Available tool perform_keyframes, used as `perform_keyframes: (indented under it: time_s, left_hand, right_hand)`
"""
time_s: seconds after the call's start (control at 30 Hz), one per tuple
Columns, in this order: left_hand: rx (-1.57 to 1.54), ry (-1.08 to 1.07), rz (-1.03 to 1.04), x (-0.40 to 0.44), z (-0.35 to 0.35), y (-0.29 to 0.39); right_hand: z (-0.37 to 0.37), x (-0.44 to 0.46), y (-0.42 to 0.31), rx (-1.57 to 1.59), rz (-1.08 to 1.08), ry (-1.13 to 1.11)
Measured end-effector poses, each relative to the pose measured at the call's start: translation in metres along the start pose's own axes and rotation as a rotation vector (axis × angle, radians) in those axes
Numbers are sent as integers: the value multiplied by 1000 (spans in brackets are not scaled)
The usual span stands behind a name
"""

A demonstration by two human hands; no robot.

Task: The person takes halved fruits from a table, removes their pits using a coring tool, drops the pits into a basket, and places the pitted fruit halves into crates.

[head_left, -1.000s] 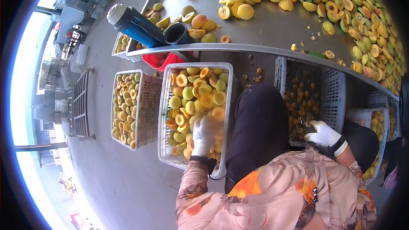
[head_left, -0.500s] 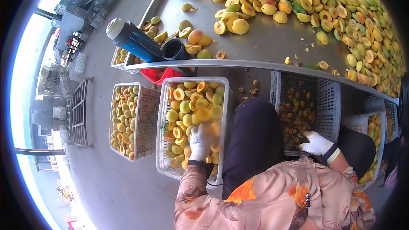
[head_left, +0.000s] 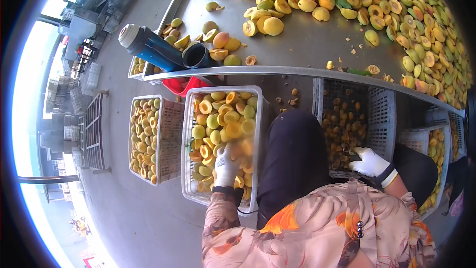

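Note:
My left hand [head_left: 226, 167], in a white glove, is over a white plastic crate [head_left: 187, 141] full of halved yellow peaches [head_left: 214, 120]. Its fingers look stretched out and touch the fruit; the fingertips are partly hidden. My right hand [head_left: 369, 163], also gloved, is above a second crate [head_left: 382, 119] holding brown peach pits [head_left: 342, 119]. The fingers there are curled together at a small dark thing, too small to name. Between the two crates is my dark-trousered knee [head_left: 292, 149].
A metal table [head_left: 297, 49] bears heaped peach halves [head_left: 386, 7], a blue flask [head_left: 151, 47] and a dark cup [head_left: 197, 55]. Under its edge is a red basin [head_left: 183, 85]. Another fruit crate [head_left: 168, 141] stands on the left, and one [head_left: 416, 139] on the right.
My left hand has shifted slightly left and up over the peach halves. My right hand stays by the pit crate, its fingers a little differently posed. The view has tilted slightly.

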State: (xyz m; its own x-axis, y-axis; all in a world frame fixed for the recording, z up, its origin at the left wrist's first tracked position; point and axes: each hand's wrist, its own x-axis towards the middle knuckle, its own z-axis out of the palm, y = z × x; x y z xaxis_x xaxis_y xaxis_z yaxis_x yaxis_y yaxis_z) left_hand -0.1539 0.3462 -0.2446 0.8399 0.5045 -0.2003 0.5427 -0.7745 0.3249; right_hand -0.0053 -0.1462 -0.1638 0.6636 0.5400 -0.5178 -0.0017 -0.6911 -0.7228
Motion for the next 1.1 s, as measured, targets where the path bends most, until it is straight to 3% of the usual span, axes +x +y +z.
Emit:
perform_keyframes:
  time_s: [0.13,0.23,0.27,0.3,0.4,0.5,0.57,0.63,0.67,0.77,0.87,0.97,1.0,1.03,1.1]
  left_hand:
    - [-116,107,-45,-8,-12,-3]
    - [-130,82,-31,-3,13,-24]
    - [-97,113,105,-1,23,-26]
    - [-118,134,103,0,31,-18]
    - [-45,54,15,23,27,-4]
    - [106,-105,78,34,2,5]
    - [17,-88,56,33,-19,39]
    - [-295,-278,156,35,3,32]
    - [-252,-188,188,31,21,30]
    - [-185,-257,164,34,23,30]
    - [91,-423,297,46,27,11]
    - [431,-501,295,62,-36,87]
    - [458,-450,305,81,-56,112]
    - [202,-199,415,83,-91,144]
    - [-164,68,671,118,-127,209]
  right_hand:
    - [-5,-3,-17,140,26,-28]
    - [2,1,7,8,12,-9]
    - [7,4,15,-48,-26,27]
    - [5,4,14,-154,23,-4]
    - [4,5,6,-165,20,-3]
    - [4,6,8,-204,2,-3]
    - [1,6,9,-174,48,-25]
    - [-4,5,-4,-168,126,-56]
    - [-3,5,-4,-144,108,-44]
    - [-3,5,-5,-173,89,-48]
    - [-3,8,0,-197,53,-59]
    - [-7,6,-9,-168,32,-35]
    - [-8,4,-10,-157,25,-21]
    - [-8,2,-10,-149,21,-10]
    - [-7,5,-3,-151,0,-8]
